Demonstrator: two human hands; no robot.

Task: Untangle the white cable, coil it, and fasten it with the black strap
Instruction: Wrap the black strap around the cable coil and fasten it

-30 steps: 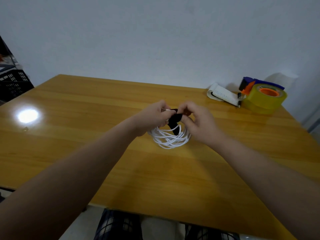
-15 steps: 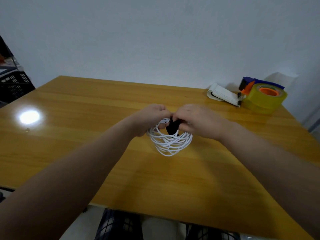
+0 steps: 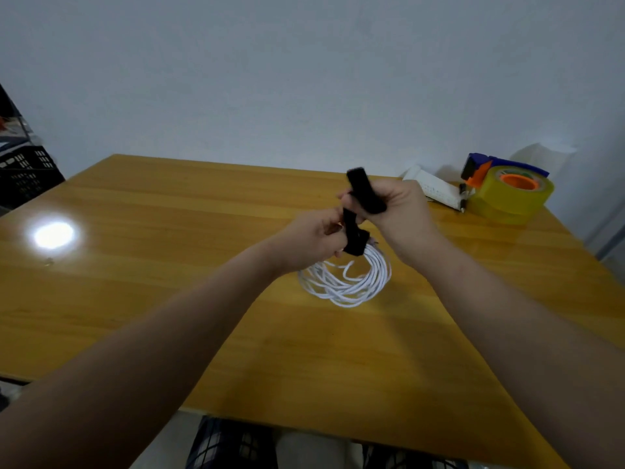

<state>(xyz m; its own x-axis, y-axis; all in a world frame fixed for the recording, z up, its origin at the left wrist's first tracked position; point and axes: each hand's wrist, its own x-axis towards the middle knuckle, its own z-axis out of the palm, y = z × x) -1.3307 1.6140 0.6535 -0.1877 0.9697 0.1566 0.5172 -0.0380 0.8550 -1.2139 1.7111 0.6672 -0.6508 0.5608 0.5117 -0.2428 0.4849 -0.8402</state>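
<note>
The white cable [image 3: 348, 282] hangs as a loose coil of several loops just above the wooden table [image 3: 169, 299]. Its top is bunched where the black strap [image 3: 355, 231] wraps around it. My left hand [image 3: 318, 238] grips the coil's top at the strap's wrapped end. My right hand [image 3: 395, 211] holds the strap's free end, which is pulled up and sticks out above the fingers. A short cable end pokes out inside the coil.
A yellow tape roll in a blue and orange dispenser [image 3: 507, 194] stands at the table's far right, with a white notepad [image 3: 436, 191] beside it. A black crate [image 3: 23, 174] sits off the table's left. A bright light glare [image 3: 54, 235] reflects on the tabletop.
My right hand has drawn the strap's free end upward, so the strap now stands out long and taut. The coil hangs a little lower below the hands.
</note>
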